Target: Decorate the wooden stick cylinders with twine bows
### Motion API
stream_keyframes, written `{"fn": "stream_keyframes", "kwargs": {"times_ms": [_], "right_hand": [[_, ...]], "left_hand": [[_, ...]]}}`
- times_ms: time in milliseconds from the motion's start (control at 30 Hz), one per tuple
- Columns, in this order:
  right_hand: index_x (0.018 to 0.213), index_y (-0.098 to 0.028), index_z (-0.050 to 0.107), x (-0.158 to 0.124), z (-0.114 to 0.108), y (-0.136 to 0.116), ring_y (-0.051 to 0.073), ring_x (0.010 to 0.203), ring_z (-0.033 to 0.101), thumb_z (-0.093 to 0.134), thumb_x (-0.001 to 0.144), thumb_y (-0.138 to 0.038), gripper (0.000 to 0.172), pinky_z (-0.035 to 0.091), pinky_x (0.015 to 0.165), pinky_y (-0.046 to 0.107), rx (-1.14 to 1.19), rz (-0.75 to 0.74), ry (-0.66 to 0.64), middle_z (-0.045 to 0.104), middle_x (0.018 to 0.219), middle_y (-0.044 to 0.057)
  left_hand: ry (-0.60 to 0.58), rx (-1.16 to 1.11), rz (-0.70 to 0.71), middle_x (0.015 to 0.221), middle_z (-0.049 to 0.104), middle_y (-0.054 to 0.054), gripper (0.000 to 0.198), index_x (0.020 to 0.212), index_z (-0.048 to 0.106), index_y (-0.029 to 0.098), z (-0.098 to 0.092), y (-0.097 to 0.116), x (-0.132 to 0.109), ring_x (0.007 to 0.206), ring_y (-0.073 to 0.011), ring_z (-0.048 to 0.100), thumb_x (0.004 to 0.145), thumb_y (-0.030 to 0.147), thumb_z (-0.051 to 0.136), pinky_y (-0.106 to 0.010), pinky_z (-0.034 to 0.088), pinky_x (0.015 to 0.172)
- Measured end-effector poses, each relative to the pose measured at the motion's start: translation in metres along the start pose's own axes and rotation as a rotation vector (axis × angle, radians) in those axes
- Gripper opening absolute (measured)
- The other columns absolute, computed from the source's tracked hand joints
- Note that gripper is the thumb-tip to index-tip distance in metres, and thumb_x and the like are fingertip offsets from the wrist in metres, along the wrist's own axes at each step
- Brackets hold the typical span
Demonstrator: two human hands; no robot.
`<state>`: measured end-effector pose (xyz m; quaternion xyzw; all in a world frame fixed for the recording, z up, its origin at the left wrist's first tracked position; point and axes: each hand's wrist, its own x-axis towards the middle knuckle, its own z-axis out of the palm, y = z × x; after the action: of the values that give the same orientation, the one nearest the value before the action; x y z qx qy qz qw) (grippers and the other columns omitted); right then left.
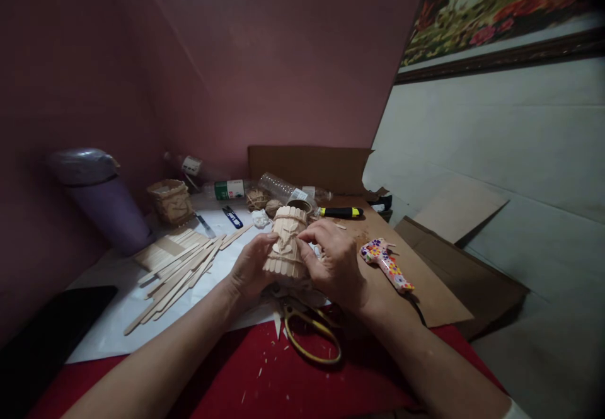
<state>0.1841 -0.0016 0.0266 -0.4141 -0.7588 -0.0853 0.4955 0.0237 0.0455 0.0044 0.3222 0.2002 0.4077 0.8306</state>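
A small container made of craft sticks [287,242] stands tilted between my hands at the middle of the view. My left hand [252,266] cups its left side with curled fingers. My right hand [333,261] grips its right side, thumb and fingers pressed against the sticks. Beneath the hands lie gold-handled scissors [314,334] on the red cloth [293,381]. Loose craft sticks [182,271] are spread on white paper [113,324] to the left.
A purple tumbler [101,198] stands at the left, a small stick basket [171,201] behind the sticks. A flower-patterned glue gun [386,263] rests on brown cardboard [425,286] to the right. A yellow-black knife [341,212], bottles [278,187] and twine [258,199] lie behind.
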Motion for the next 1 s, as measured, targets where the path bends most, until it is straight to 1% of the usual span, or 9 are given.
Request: {"fn": "stream_keyframes", "kwargs": {"times_ms": [167, 300, 367, 533, 700, 800, 867, 933, 1000], "right_hand": [[0.082, -0.017, 0.063, -0.001, 0.001, 0.0, 0.019, 0.079, 0.059, 0.055, 0.088, -0.017, 0.01, 0.046, 0.072, 0.032, -0.021, 0.005, -0.016, 0.064, 0.081, 0.006], [0.082, -0.017, 0.063, -0.001, 0.002, 0.001, 0.019, 0.077, 0.059, 0.056, 0.088, -0.015, 0.009, 0.045, 0.072, 0.032, -0.065, -0.007, -0.026, 0.065, 0.08, 0.006], [0.08, -0.016, 0.061, -0.001, 0.003, 0.0, 0.019, 0.076, 0.059, 0.055, 0.088, -0.015, 0.01, 0.044, 0.071, 0.031, -0.103, -0.005, -0.033, 0.064, 0.079, 0.006], [0.079, -0.017, 0.057, -0.002, 0.005, 0.0, 0.019, 0.074, 0.056, 0.051, 0.088, -0.015, 0.011, 0.041, 0.068, 0.03, -0.21, -0.039, -0.05, 0.062, 0.078, 0.006], [0.079, -0.019, 0.055, -0.004, 0.009, 0.001, 0.018, 0.069, 0.054, 0.048, 0.089, -0.016, 0.012, 0.039, 0.063, 0.029, -0.243, -0.023, -0.017, 0.06, 0.076, 0.005], [0.08, -0.019, 0.053, -0.005, 0.011, -0.001, 0.017, 0.069, 0.054, 0.048, 0.087, -0.015, 0.01, 0.039, 0.063, 0.029, -0.17, 0.009, -0.021, 0.058, 0.075, 0.004], [0.08, -0.019, 0.052, -0.006, 0.009, -0.003, 0.016, 0.07, 0.053, 0.047, 0.088, -0.016, 0.01, 0.04, 0.063, 0.029, -0.068, 0.04, -0.011, 0.057, 0.077, 0.003], [0.082, -0.02, 0.051, -0.005, 0.006, -0.006, 0.015, 0.069, 0.052, 0.046, 0.09, -0.018, 0.01, 0.041, 0.063, 0.028, 0.077, 0.1, 0.055, 0.055, 0.077, 0.002], [0.084, -0.02, 0.051, -0.003, 0.003, -0.005, 0.013, 0.065, 0.049, 0.047, 0.093, -0.024, 0.01, 0.041, 0.06, 0.027, 0.242, 0.215, 0.176, 0.051, 0.075, 0.0]], "left_hand": [[0.068, 0.086, 0.077, 0.076, 0.072, -0.006, 0.031, 0.098, 0.067, 0.012, 0.007, 0.0, -0.004, 0.067, -0.0221, 0.066, 0.069, 0.024, 0.067, -0.032, 0.052, 0.065], [0.078, 0.152, 0.191, 0.07, 0.069, -0.003, 0.027, 0.093, 0.067, 0.014, 0.013, -0.001, -0.006, 0.06, -0.0172, 0.062, 0.068, 0.025, 0.069, -0.026, 0.048, 0.058], [0.076, 0.172, 0.221, 0.07, 0.069, -0.002, 0.028, 0.093, 0.066, 0.014, 0.015, -0.001, -0.006, 0.057, -0.0158, 0.061, 0.068, 0.025, 0.069, -0.025, 0.047, 0.056], [0.088, 0.175, 0.222, 0.069, 0.069, -0.002, 0.026, 0.09, 0.066, 0.014, 0.02, 0.0, -0.008, 0.055, -0.0158, 0.06, 0.066, 0.023, 0.07, -0.026, 0.047, 0.055], [0.147, 0.125, 0.159, 0.067, 0.069, -0.002, 0.018, 0.083, 0.066, 0.015, 0.018, -0.003, -0.008, 0.058, -0.0175, 0.062, 0.067, 0.024, 0.068, -0.026, 0.048, 0.052], [0.181, 0.041, 0.124, 0.066, 0.069, -0.002, 0.015, 0.081, 0.067, 0.015, 0.014, 0.0, -0.005, 0.054, -0.0167, 0.062, 0.068, 0.021, 0.067, -0.025, 0.047, 0.049], [0.171, -0.018, 0.104, 0.066, 0.07, -0.004, 0.016, 0.083, 0.068, 0.013, 0.009, 0.003, -0.003, 0.054, -0.0173, 0.063, 0.07, 0.022, 0.065, -0.026, 0.048, 0.05], [0.107, -0.067, 0.083, 0.071, 0.072, -0.008, 0.022, 0.088, 0.068, 0.011, 0.005, 0.007, -0.002, 0.059, -0.0206, 0.066, 0.073, 0.026, 0.063, -0.029, 0.051, 0.055], [0.02, -0.098, 0.035, 0.08, 0.074, -0.014, 0.033, 0.097, 0.067, 0.007, 0.001, 0.01, -0.001, 0.07, -0.0258, 0.07, 0.073, 0.031, 0.062, -0.035, 0.054, 0.064]]}}
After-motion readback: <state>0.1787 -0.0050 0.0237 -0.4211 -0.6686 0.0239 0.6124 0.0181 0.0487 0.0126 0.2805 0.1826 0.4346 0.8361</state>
